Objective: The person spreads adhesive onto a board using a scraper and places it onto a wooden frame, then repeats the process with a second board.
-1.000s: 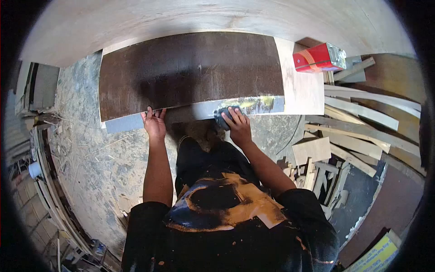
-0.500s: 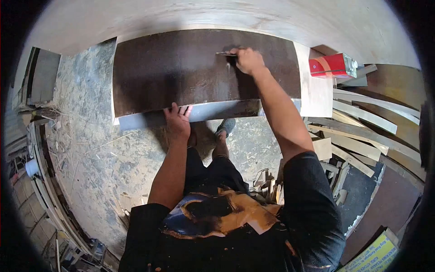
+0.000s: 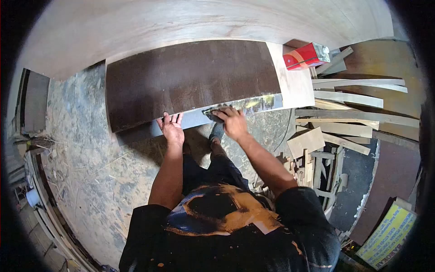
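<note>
My right hand [image 3: 233,123] is closed around a dark, flat spreader [image 3: 213,114], which lies against the front strip of the panel. That grey-blue strip [image 3: 192,119] runs along the near edge of a large dark brown panel [image 3: 195,68]. Toward its right end the strip carries a patchy yellowish, wet-looking smear [image 3: 258,104]. My left hand [image 3: 173,130] has its palm turned up and its fingers stretched out, touching the strip, with the fingertips at the brown panel's edge.
A red rectangular can [image 3: 301,59] stands on the pale board [image 3: 294,86] right of the panel. A large pale wooden surface [image 3: 181,22] rises behind. Wood offcuts [image 3: 344,129] are stacked at the right. Scraps litter the worn floor [image 3: 90,172]; a yellow printed sign [image 3: 387,233] leans lower right.
My right hand has brought the spreader from the brown top down and left to the front strip. Yellowish smears now show on the strip's right part. The view has shifted and tilted.
</note>
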A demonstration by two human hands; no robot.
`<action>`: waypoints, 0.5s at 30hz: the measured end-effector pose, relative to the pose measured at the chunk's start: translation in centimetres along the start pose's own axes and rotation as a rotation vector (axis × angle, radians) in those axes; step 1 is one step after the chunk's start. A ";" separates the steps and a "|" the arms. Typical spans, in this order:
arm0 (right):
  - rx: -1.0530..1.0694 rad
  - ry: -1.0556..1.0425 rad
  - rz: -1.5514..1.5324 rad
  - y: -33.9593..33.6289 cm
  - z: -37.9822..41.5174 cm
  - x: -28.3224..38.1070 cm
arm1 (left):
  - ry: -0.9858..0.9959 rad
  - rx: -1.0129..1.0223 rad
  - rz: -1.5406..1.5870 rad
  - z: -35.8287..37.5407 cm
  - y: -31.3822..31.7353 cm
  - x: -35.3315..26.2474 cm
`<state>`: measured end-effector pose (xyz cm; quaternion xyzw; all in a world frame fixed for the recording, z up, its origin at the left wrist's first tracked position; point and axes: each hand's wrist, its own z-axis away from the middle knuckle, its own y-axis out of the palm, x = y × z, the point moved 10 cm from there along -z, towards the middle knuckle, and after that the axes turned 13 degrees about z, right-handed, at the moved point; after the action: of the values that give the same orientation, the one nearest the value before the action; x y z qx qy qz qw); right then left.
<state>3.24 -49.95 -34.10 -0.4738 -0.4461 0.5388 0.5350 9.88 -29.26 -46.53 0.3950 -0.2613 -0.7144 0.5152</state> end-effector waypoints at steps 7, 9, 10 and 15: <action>-0.059 0.135 -0.026 1.0 7.6 3.1 | -0.174 0.138 -0.009 1.9 4.3 0.4; -0.006 0.152 -0.164 -0.3 10.0 2.8 | -0.184 0.130 -0.002 2.4 5.4 0.3; -0.093 0.204 -0.248 -1.0 11.5 1.9 | -0.162 0.205 -0.029 3.2 6.9 0.2; -0.309 0.457 -0.467 -1.1 17.9 -3.1 | -0.108 0.202 -0.062 3.6 9.3 1.1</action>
<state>-14.32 -52.52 -30.23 -0.5423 -0.4875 0.2086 0.6517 11.59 -33.50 -37.63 0.4137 -0.3469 -0.7201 0.4358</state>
